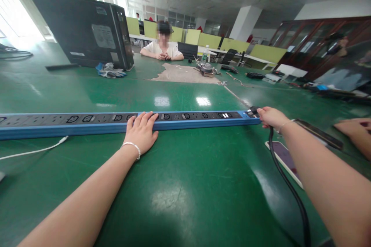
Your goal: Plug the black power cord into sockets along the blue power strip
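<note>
A computer case (pixel 87 31) stands on the green table (pixel 185 185), crumpled gloves (pixel 110 70) just beside it.

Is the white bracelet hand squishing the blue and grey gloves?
No, the left hand lies on the long blue power strip, and the gloves are farther back.

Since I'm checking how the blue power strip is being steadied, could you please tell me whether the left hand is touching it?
Touching: the head view shows the left hand with fingers across the strip.
</note>
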`<state>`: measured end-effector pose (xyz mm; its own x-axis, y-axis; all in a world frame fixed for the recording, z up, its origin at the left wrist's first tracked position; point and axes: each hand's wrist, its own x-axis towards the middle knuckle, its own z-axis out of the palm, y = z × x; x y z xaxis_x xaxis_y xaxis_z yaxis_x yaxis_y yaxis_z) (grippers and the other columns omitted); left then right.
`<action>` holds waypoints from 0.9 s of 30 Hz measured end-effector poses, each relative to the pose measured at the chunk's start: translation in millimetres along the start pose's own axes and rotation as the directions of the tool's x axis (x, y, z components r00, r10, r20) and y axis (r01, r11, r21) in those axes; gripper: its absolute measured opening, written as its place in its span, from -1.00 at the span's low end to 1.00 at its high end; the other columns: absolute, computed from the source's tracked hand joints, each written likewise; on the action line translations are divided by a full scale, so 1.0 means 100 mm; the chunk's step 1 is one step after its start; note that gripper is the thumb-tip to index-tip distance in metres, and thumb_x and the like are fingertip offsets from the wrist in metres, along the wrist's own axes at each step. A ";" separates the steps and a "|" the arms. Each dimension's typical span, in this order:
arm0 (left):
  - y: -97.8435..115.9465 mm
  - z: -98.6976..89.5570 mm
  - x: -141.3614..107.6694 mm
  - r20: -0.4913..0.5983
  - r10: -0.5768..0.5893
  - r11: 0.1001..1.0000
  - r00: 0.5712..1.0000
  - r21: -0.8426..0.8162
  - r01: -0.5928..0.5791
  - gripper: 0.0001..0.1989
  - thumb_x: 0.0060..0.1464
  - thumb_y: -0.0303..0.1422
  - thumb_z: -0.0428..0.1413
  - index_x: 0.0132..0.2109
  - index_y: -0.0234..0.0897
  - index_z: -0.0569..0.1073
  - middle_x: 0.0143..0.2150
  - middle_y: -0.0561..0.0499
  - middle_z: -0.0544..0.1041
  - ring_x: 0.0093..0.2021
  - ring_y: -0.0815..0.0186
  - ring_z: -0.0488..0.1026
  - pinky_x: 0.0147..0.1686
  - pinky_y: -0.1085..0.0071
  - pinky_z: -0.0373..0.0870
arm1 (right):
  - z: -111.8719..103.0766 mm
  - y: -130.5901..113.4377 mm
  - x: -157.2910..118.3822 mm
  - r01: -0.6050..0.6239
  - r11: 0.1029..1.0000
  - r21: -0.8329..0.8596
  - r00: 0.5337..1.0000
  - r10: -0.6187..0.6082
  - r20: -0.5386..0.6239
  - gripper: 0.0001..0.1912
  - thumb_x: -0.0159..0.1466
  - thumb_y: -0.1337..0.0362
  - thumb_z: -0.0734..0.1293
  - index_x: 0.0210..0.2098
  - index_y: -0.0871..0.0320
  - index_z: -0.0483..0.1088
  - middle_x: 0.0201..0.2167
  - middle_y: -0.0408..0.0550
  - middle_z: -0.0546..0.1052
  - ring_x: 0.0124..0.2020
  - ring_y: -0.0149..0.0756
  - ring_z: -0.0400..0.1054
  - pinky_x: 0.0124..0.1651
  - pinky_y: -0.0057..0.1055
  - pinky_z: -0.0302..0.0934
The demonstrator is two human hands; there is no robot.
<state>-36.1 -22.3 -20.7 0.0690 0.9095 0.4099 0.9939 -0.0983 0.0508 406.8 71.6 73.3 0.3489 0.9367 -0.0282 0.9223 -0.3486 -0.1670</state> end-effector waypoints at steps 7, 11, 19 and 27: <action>0.01 -0.02 -0.01 -0.014 0.003 1.000 1.000 0.016 -0.003 -0.45 0.07 -0.24 -0.05 0.23 -0.18 0.17 0.26 -0.04 0.23 0.25 0.13 0.10 0.21 0.09 -0.12 | 0.04 -0.11 0.05 -0.070 0.997 0.019 0.996 0.069 0.061 -0.60 0.31 0.11 0.03 -0.13 0.27 0.29 -0.28 0.17 0.45 -0.56 -0.34 0.30 -0.54 -0.44 0.16; 0.01 -0.01 -0.01 -0.004 -0.001 1.000 1.000 0.012 0.001 -0.45 0.07 -0.24 -0.05 0.23 -0.18 0.17 0.26 -0.04 0.23 0.25 0.13 0.10 0.21 0.08 -0.11 | 0.04 -0.15 0.09 -0.069 0.997 -0.025 0.994 0.071 0.084 -0.57 0.31 0.10 0.01 -0.07 0.29 0.27 -0.22 0.23 0.45 -0.55 -0.28 0.33 -0.49 -0.37 0.16; 0.01 -0.02 -0.01 0.002 -0.004 1.000 1.000 0.004 0.004 -0.44 0.07 -0.24 -0.05 0.23 -0.17 0.16 0.26 -0.05 0.23 0.26 0.13 0.09 0.22 0.08 -0.12 | 0.03 -0.17 0.07 -0.036 0.996 -0.084 0.995 0.044 0.088 -0.58 0.33 0.11 0.00 -0.08 0.28 0.26 -0.26 0.20 0.47 -0.62 -0.30 0.31 -0.43 -0.35 0.14; 0.01 -0.02 -0.01 -0.007 0.002 1.000 1.000 0.008 -0.001 -0.44 0.07 -0.24 -0.05 0.24 -0.17 0.16 0.27 -0.05 0.23 0.26 0.12 0.09 0.22 0.08 -0.13 | 0.08 -0.21 0.10 0.035 0.979 -0.202 0.992 -0.010 0.123 -0.56 0.33 0.11 -0.03 -0.10 0.29 0.27 -0.30 0.22 0.49 -0.46 -0.19 0.39 -0.35 -0.35 0.15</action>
<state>-35.5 -23.8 -19.6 0.0699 0.9064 0.4165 0.9944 -0.0966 0.0432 389.3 88.7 69.2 0.3167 0.9370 -0.1477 0.9484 -0.3151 0.0349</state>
